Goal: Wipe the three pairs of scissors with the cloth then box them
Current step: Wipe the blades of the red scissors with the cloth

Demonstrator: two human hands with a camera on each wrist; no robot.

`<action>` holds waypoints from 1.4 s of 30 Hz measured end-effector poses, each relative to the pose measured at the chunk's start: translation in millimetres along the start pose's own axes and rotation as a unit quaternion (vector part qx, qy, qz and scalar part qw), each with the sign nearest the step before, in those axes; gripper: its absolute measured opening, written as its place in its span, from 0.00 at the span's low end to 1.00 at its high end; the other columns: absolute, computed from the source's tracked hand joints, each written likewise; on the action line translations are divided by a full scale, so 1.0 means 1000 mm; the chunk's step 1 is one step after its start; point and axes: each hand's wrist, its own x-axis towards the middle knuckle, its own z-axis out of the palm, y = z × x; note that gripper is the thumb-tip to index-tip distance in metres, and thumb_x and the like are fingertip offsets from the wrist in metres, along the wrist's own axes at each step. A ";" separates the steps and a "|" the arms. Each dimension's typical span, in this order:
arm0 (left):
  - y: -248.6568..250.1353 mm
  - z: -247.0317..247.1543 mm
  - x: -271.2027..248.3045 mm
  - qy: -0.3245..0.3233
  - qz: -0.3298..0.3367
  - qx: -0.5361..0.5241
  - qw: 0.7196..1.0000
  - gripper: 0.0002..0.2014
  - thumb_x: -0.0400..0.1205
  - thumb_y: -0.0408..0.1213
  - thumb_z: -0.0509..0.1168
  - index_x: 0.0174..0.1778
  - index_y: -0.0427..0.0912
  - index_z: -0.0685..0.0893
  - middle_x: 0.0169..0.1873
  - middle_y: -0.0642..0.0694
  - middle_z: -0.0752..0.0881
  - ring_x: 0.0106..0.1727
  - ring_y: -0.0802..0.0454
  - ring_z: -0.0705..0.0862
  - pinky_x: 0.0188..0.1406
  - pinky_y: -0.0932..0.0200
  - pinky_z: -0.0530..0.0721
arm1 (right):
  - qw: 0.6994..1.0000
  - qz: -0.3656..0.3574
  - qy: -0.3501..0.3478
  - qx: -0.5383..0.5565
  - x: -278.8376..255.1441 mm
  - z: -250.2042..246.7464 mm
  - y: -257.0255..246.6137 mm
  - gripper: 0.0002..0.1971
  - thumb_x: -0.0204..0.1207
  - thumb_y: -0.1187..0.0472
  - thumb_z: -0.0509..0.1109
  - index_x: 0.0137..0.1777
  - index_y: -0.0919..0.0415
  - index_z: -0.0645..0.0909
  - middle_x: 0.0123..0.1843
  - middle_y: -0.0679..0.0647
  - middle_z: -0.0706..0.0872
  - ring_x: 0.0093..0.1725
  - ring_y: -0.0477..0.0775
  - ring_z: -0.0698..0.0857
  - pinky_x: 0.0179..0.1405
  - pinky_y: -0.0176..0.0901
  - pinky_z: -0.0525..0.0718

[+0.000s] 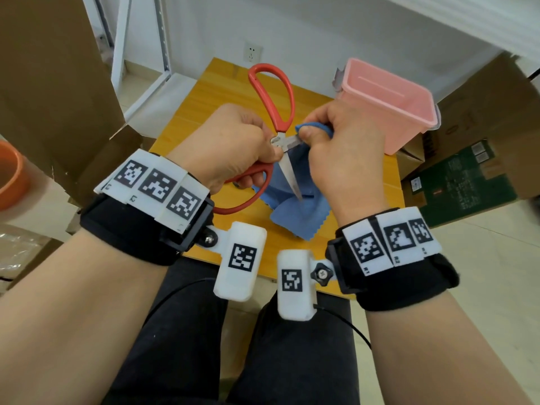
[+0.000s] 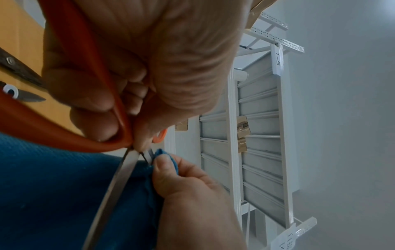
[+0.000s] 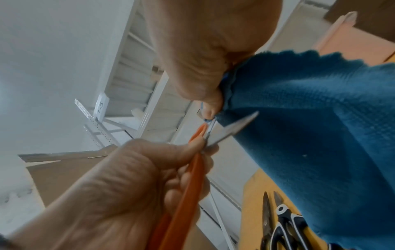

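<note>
Left hand (image 1: pixel 230 144) gripped red scissors (image 1: pixel 271 95); right hand (image 1: pixel 339 147) pinched cloth (image 1: pixel 295 211) on one blade. Other two pairs (image 3: pixel 278 225) lay unboxed; far-right pink box (image 1: pixel 388 109) looked empty.

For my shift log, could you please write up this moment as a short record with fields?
left hand: left hand grips the red-handled scissors near the pivot, blades spread
right hand: right hand pinches the blue cloth round one blade
other scissors: two pairs lie on the wooden table, under the cloth in the right wrist view
box: pink plastic box at the table's far right; no scissors visible inside
stage: first pair being wiped, none boxed
</note>
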 end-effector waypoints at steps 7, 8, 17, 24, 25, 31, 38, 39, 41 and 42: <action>0.002 -0.001 0.001 0.005 0.006 -0.008 1.000 0.06 0.79 0.27 0.72 0.39 0.34 0.82 0.26 0.35 0.81 0.19 0.47 0.80 0.19 0.59 0.76 | 0.999 -0.029 -0.033 -0.019 -0.003 0.005 -0.005 0.06 0.77 0.59 0.74 0.40 0.48 0.82 0.48 0.48 0.87 0.47 0.46 0.82 0.43 0.36 0.77; 0.002 -0.001 0.001 0.003 0.006 -0.007 1.000 0.07 0.79 0.27 0.72 0.38 0.35 0.82 0.24 0.36 0.81 0.19 0.47 0.80 0.18 0.59 0.76 | 1.000 -0.016 -0.019 -0.016 0.001 0.002 -0.001 0.05 0.77 0.58 0.74 0.41 0.49 0.83 0.47 0.48 0.87 0.48 0.47 0.83 0.46 0.40 0.80; 0.000 -0.003 0.002 0.006 0.007 -0.014 1.000 0.08 0.78 0.27 0.72 0.36 0.37 0.80 0.25 0.35 0.81 0.19 0.46 0.80 0.18 0.59 0.75 | 0.999 -0.027 -0.021 -0.014 -0.005 0.008 -0.006 0.04 0.77 0.59 0.73 0.42 0.48 0.84 0.48 0.48 0.87 0.49 0.48 0.83 0.48 0.43 0.80; 0.002 -0.004 0.004 0.005 0.011 -0.024 1.000 0.08 0.78 0.26 0.72 0.36 0.35 0.81 0.24 0.35 0.80 0.19 0.45 0.79 0.18 0.59 0.75 | 1.000 -0.022 -0.002 -0.010 0.001 0.006 -0.006 0.03 0.77 0.58 0.73 0.43 0.51 0.85 0.48 0.49 0.88 0.48 0.49 0.84 0.49 0.46 0.82; 0.003 -0.004 0.004 0.005 0.012 -0.026 1.000 0.06 0.78 0.25 0.72 0.38 0.33 0.82 0.25 0.35 0.80 0.19 0.45 0.79 0.18 0.59 0.74 | 0.999 -0.033 -0.012 -0.017 -0.002 0.009 -0.008 0.03 0.77 0.59 0.73 0.42 0.50 0.84 0.48 0.49 0.87 0.48 0.48 0.83 0.47 0.42 0.80; 0.003 -0.004 0.002 0.001 0.010 -0.016 1.000 0.07 0.79 0.27 0.72 0.37 0.36 0.81 0.24 0.36 0.81 0.19 0.46 0.80 0.18 0.59 0.75 | 1.000 -0.008 0.013 -0.011 0.006 0.003 0.000 0.02 0.77 0.57 0.73 0.44 0.50 0.87 0.49 0.49 0.88 0.49 0.48 0.84 0.52 0.48 0.83; 0.002 -0.005 0.002 0.004 0.014 -0.029 0.999 0.04 0.78 0.26 0.71 0.44 0.30 0.83 0.25 0.34 0.81 0.20 0.44 0.80 0.18 0.59 0.75 | 0.999 -0.041 -0.016 -0.005 -0.009 0.013 -0.008 0.03 0.77 0.59 0.73 0.43 0.49 0.85 0.48 0.48 0.87 0.49 0.46 0.82 0.46 0.37 0.77; 0.002 -0.004 0.001 0.004 0.014 -0.025 1.000 0.04 0.78 0.26 0.71 0.44 0.30 0.83 0.26 0.34 0.81 0.20 0.44 0.80 0.18 0.59 0.75 | 0.999 -0.041 -0.014 0.001 -0.009 0.013 -0.007 0.04 0.77 0.59 0.73 0.43 0.48 0.84 0.49 0.48 0.87 0.49 0.46 0.82 0.46 0.36 0.76; 0.001 -0.004 0.000 0.003 0.010 -0.019 1.000 0.04 0.79 0.27 0.72 0.41 0.33 0.83 0.25 0.35 0.81 0.20 0.45 0.80 0.18 0.59 0.75 | 0.999 -0.036 0.005 0.013 -0.007 0.009 -0.003 0.04 0.77 0.59 0.74 0.42 0.50 0.84 0.48 0.49 0.87 0.48 0.47 0.83 0.46 0.38 0.77; 0.001 -0.004 0.000 0.001 0.007 -0.018 1.000 0.05 0.79 0.27 0.72 0.40 0.34 0.83 0.25 0.35 0.81 0.20 0.45 0.80 0.18 0.59 0.75 | 0.999 -0.031 0.018 0.018 -0.004 0.007 0.000 0.03 0.77 0.60 0.74 0.43 0.51 0.85 0.48 0.50 0.87 0.48 0.48 0.83 0.48 0.40 0.79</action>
